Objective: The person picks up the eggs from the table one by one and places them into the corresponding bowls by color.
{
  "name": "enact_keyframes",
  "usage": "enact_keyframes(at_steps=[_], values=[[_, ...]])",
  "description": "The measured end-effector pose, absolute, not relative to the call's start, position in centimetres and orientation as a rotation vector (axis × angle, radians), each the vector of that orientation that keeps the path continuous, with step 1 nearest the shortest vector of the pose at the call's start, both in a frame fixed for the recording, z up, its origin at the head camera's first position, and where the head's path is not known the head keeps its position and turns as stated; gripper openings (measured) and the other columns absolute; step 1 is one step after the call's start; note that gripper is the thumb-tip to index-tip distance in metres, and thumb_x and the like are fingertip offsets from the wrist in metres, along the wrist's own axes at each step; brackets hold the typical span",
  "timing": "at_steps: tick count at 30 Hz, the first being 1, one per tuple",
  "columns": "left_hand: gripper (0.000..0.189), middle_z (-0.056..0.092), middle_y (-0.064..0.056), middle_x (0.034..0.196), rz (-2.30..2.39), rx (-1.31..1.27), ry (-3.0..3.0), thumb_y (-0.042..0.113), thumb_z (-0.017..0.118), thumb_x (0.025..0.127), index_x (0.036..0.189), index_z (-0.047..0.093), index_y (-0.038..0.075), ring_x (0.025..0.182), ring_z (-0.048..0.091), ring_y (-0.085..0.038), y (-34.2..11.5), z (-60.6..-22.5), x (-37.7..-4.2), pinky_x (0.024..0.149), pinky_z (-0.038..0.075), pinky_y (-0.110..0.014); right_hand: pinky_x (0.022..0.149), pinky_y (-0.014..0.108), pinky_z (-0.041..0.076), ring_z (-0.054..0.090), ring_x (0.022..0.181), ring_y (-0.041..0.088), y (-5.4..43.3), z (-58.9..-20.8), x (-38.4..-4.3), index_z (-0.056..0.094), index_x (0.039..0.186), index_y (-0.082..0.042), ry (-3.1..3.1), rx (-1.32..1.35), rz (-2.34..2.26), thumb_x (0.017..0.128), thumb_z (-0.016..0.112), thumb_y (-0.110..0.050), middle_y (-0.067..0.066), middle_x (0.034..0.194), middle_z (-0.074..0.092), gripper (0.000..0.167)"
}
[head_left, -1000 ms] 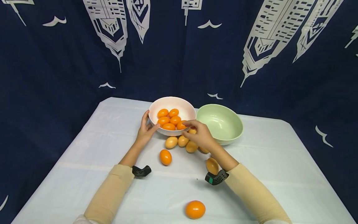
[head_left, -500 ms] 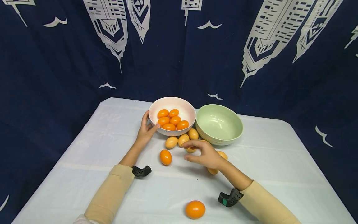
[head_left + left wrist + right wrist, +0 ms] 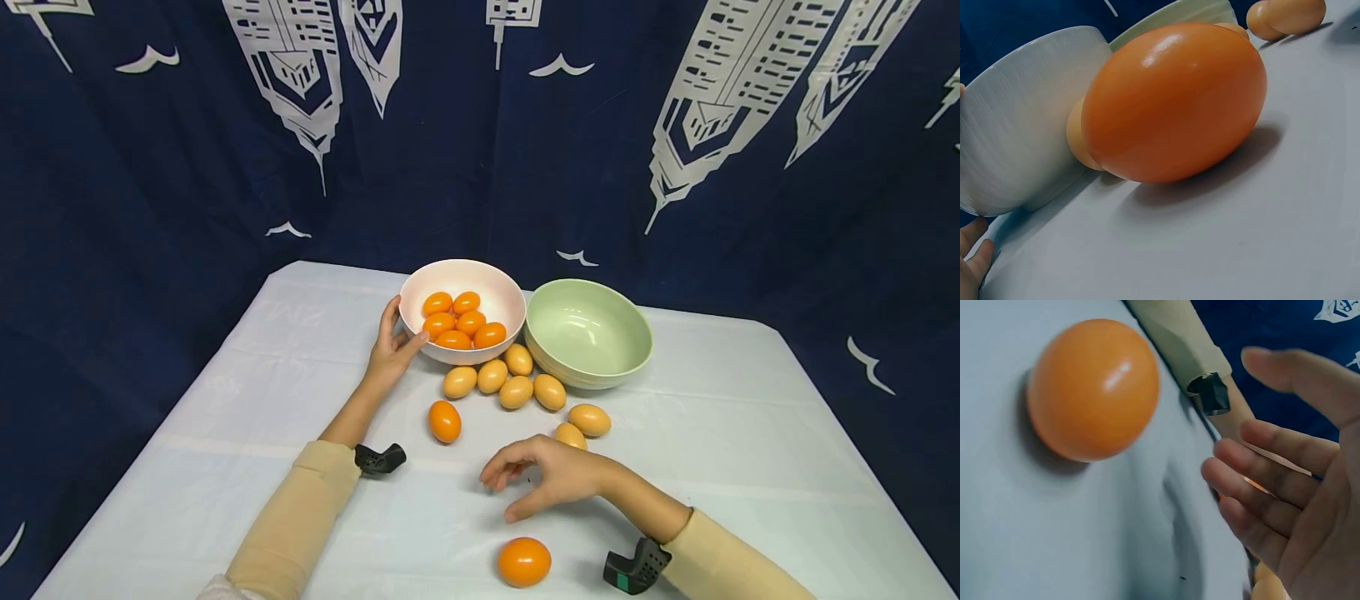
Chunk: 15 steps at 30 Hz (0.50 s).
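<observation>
My left hand [image 3: 388, 358] holds the left side of a pale pink bowl [image 3: 498, 287], thumb near the front rim and fingers along the outer wall. Several orange eggs [image 3: 470, 322] lie inside that bowl. My right hand [image 3: 551, 475] hovers over the table with fingers loosely bent, holding nothing. Just in front of it sits one orange egg [image 3: 524, 562], large in the right wrist view too [image 3: 1094, 390]. Another orange egg [image 3: 445, 422] lies before the pink bowl and fills much of the left wrist view.
A green bowl [image 3: 588, 329] with nothing in it stands right of the pink one. Several tan eggs [image 3: 515, 392] are grouped in front of both bowls, and two more tan eggs [image 3: 590, 420] lie further right. A white cloth [image 3: 225, 417] covers the table.
My right hand has let go of an orange egg in the pink bowl and drawn back toward the table's near side. The left hand has stayed at the bowl.
</observation>
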State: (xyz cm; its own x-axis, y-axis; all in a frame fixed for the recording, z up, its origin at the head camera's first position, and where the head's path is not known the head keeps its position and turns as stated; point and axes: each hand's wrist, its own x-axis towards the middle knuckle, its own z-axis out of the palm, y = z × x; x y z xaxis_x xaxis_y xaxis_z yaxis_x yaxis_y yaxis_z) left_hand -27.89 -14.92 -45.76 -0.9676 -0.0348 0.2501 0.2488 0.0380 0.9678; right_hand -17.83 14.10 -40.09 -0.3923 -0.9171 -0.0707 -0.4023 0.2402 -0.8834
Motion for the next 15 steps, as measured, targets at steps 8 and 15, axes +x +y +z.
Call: enact_keyframes(at_steps=[8,15], values=[[0.079,0.009,-0.013,0.161,-2.075,-0.217,-2.123,0.013,0.062,0.096,0.157,0.012,0.017,0.131,0.039,-0.044,-15.0,-45.1,-27.5,0.108,0.035,-0.05,0.088,0.028,0.05,0.062,0.095,0.009,14.5,-40.7,-16.7,0.066,0.117,-0.006,1.774,-1.188,-0.97,0.077,0.084,-0.018,-0.001,0.107,0.068,0.045],[0.078,0.009,-0.017,0.161,-2.07,-0.225,-2.146,0.01,0.061,0.096,0.156,0.011,0.009,0.131,0.038,-0.046,-14.8,-43.0,-26.1,0.108,0.036,-0.05,0.083,0.022,0.049,0.058,0.087,0.0,14.6,-41.0,-16.0,0.067,0.112,-0.011,1.793,-1.181,-0.853,0.072,0.088,-0.017,-0.015,0.099,0.064,0.045]])
